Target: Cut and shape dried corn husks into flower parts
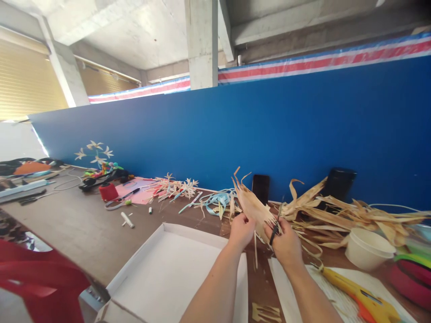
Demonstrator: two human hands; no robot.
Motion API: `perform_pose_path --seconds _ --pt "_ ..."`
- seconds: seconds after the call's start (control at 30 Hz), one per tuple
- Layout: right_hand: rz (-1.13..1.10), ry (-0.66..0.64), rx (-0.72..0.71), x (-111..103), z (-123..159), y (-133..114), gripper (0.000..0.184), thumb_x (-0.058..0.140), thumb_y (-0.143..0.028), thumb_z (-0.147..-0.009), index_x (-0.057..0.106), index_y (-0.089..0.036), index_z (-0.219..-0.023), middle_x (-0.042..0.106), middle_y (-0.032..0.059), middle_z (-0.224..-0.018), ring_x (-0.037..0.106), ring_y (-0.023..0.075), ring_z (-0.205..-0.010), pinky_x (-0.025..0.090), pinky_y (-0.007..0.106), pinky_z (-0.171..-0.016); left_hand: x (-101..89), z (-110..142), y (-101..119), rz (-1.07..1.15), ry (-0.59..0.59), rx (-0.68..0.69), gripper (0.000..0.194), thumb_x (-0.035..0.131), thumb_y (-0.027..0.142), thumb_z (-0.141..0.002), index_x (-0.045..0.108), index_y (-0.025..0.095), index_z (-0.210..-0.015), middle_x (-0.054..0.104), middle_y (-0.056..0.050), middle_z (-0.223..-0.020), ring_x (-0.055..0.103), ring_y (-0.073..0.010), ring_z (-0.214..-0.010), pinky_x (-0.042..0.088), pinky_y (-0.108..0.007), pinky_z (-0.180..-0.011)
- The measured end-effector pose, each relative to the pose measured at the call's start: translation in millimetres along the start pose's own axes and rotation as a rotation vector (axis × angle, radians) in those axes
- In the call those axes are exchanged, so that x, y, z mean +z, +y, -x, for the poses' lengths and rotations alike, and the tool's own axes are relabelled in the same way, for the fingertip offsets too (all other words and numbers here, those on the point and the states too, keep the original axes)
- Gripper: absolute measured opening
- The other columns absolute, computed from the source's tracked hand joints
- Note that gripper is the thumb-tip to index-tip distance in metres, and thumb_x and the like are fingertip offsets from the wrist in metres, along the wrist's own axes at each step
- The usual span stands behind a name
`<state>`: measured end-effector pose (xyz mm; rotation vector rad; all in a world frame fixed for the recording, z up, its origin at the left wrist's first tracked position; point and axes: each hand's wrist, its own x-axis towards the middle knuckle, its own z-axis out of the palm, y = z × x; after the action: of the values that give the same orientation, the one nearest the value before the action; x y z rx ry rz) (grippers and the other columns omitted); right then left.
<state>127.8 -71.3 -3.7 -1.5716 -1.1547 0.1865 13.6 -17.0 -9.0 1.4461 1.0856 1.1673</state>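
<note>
My left hand [241, 230] is closed, pinching the lower edge of a dried corn husk [253, 205] held up above the brown table [77, 229]. My right hand [284, 242] is closed round a pair of black-handled scissors [274, 231], whose blades sit at the husk's right edge. Both hands hover just beyond a shallow white cardboard tray [168, 269]. A pile of dried husks [340, 213] lies to the right of my hands.
A white cup [365, 249] and a yellow-orange glue gun [363, 298] lie at the right. Husk flowers [177, 186], blue ribbon [217, 199], red thread spool [108, 191] and pink paper sit further back. A blue partition [269, 134] walls the table's far edge. A red chair [40, 282] stands at left.
</note>
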Motion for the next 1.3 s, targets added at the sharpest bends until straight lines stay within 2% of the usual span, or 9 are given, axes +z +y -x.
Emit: perform_pose_path --seconds 0.1,0.23,0.33,0.47,0.57,0.73,0.97,1.1,1.3 --pt "-0.149 -0.023 0.1 -0.8 -2.2 7.1 0.038 0.062 -0.036 -0.064 0.06 -0.019 -0.097 0.068 0.005 -0.081 0.062 0.0233 -0.073 0.045 0.034 -0.07 -0.1 1.1 0.7 0.06 -0.076 -0.053 0.006 0.052 0.016 -0.065 0.057 0.014 -0.067 0.054 0.001 -0.053 0.048 -0.0085 -0.046 0.035 -0.018 -0.044" --pt "-0.336 -0.069 0.182 0.4 -2.5 14.1 0.038 0.065 -0.035 -0.062 0.062 -0.018 -0.096 0.069 0.0035 -0.078 0.062 0.0211 -0.069 0.046 0.031 -0.066 -2.2 0.3 2.1 0.204 -0.075 -0.207 0.007 0.05 0.016 -0.069 0.056 0.014 -0.073 0.049 0.004 -0.045 0.041 -0.0062 -0.034 0.03 -0.016 -0.036" --pt "-0.398 -0.084 0.214 1.8 -2.5 16.5 0.038 0.068 -0.033 -0.058 0.063 -0.017 -0.092 0.069 0.0028 -0.075 0.061 0.0206 -0.066 0.046 0.03 -0.062 -3.5 -1.3 3.0 0.244 -0.046 -0.204 0.012 0.048 0.022 -0.076 0.056 0.013 -0.078 0.046 0.004 -0.042 0.039 -0.0059 -0.031 0.029 -0.015 -0.033" --pt "-0.421 -0.08 0.238 2.9 -3.8 19.0 0.039 0.07 -0.032 -0.055 0.064 -0.017 -0.091 0.069 0.0025 -0.071 0.061 0.02 -0.061 0.046 0.029 -0.056 -1.4 -1.6 5.1 0.294 0.02 -0.163 0.022 0.05 0.028 -0.078 0.055 0.014 -0.094 0.052 0.003 -0.05 0.05 -0.008 -0.039 0.039 -0.017 -0.039" --pt "-0.464 -0.059 0.244 3.4 -3.8 19.8 0.044 0.071 -0.033 -0.053 0.064 -0.017 -0.093 0.069 0.0027 -0.071 0.061 0.0203 -0.062 0.046 0.028 -0.054 1.3 0.4 7.6 0.326 -0.011 -0.117 0.021 0.055 0.029 -0.075 0.056 0.013 -0.088 0.056 0.001 -0.059 0.056 -0.0096 -0.049 0.045 -0.019 -0.046" --pt "-0.614 -0.038 0.302 4.7 -1.0 16.6 0.053 0.074 -0.034 -0.049 0.064 -0.017 -0.098 0.068 0.0023 -0.066 0.061 0.0195 -0.055 0.045 0.027 -0.046 2.3 2.6 6.7 0.24 -0.099 -0.129 0.015 0.066 0.021 -0.062 0.055 0.013 -0.07 0.055 0.002 -0.054 0.05 -0.0077 -0.046 0.042 -0.018 -0.044" --pt "-0.669 -0.071 0.368 6.9 -2.5 19.3 0.053 0.075 -0.036 -0.051 0.063 -0.018 -0.099 0.067 -0.0014 -0.059 0.056 0.0145 -0.043 0.04 0.024 -0.039 0.1 1.3 0.0 0.176 -0.063 -0.112 0.022 0.061 0.035 -0.067 0.055 0.014 -0.064 0.039 0.007 -0.039 0.033 -0.0046 -0.035 0.025 -0.017 -0.038" --pt "-0.651 -0.089 0.356 7.2 -2.3 22.2 0.055 0.077 -0.039 -0.048 0.064 -0.017 -0.097 0.067 -0.0011 -0.059 0.055 0.0148 -0.043 0.04 0.024 -0.038 0.1 1.1 1.1 0.107 -0.026 -0.062 0.023 0.058 0.037 -0.068 0.056 0.014 -0.062 0.038 0.006 -0.039 0.035 -0.0061 -0.037 0.026 -0.018 -0.04" --pt "-0.671 -0.139 0.335 5.3 -0.2 17.2 0.054 0.075 -0.039 -0.051 0.062 -0.019 -0.1 0.068 -0.0009 -0.065 0.056 0.0141 -0.045 0.04 0.024 -0.04 -1.2 3.7 4.4 -0.117 0.099 0.05 0.019 0.054 0.031 -0.069 0.06 0.015 -0.06 0.052 0.002 -0.049 0.045 -0.0087 -0.048 0.033 -0.019 -0.049"
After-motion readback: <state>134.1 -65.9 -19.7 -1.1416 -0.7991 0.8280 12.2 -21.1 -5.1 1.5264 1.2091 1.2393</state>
